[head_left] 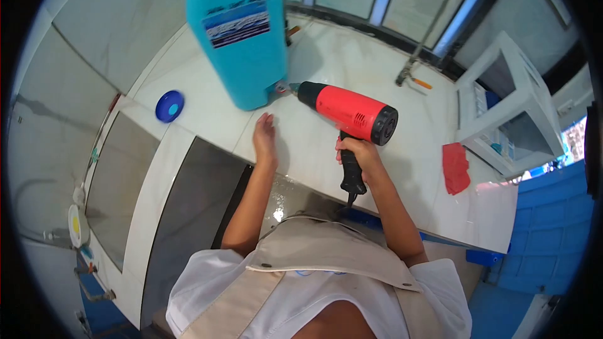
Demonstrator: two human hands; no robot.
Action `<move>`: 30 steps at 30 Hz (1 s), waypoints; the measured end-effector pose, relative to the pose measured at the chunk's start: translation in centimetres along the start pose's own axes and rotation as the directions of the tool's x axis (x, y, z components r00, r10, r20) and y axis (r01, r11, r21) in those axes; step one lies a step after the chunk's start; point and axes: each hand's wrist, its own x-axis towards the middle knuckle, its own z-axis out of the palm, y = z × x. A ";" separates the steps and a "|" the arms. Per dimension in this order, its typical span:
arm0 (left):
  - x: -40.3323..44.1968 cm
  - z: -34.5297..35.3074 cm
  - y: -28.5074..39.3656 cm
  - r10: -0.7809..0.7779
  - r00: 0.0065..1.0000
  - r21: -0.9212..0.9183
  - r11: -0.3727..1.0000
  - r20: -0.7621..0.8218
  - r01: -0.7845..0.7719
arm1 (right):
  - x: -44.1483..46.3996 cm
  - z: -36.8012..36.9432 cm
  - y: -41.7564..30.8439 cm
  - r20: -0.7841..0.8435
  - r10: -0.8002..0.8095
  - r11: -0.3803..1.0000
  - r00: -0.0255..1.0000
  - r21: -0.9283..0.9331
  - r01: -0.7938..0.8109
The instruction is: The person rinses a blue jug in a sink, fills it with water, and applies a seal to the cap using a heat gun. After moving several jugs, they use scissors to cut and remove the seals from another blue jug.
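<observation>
My right hand (361, 154) is closed around the black handle of a red and black heat gun (352, 110). Its nozzle points left at the lower right corner of a large turquoise plastic container (242, 69), where a small spout-like fitting (281, 87) shows. The container stands upright on the white counter and bears a dark printed label (237, 24). Just below its base, my left hand (265, 138) is held with fingers stretched out and nothing in it. I cannot tell whether the fingertips touch the container.
A round blue lid (169, 106) lies left on the white tiled counter (402, 182). To the right are a red cloth (455, 168) and a white frame-like rack (502, 107). A metal tap with an orange handle (421, 83) stands at the back. A basin opening (188, 213) lies front left.
</observation>
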 end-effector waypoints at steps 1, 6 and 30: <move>-0.2 0.2 0.0 -0.010 1.000 -0.002 1.000 -0.010 0.010 | -0.9 -1.1 -0.9 -0.024 -0.022 1.000 0.999 -0.003 0.022; -2.9 5.9 -0.3 -0.013 1.000 0.009 1.000 0.024 0.013 | -6.9 -9.6 -7.6 -0.206 -0.331 0.934 0.921 -0.209 0.288; -13.1 13.0 1.2 -0.080 0.878 0.327 0.940 0.473 -0.091 | -7.8 -42.8 -35.7 -0.227 -0.739 -0.007 0.634 -0.939 -0.345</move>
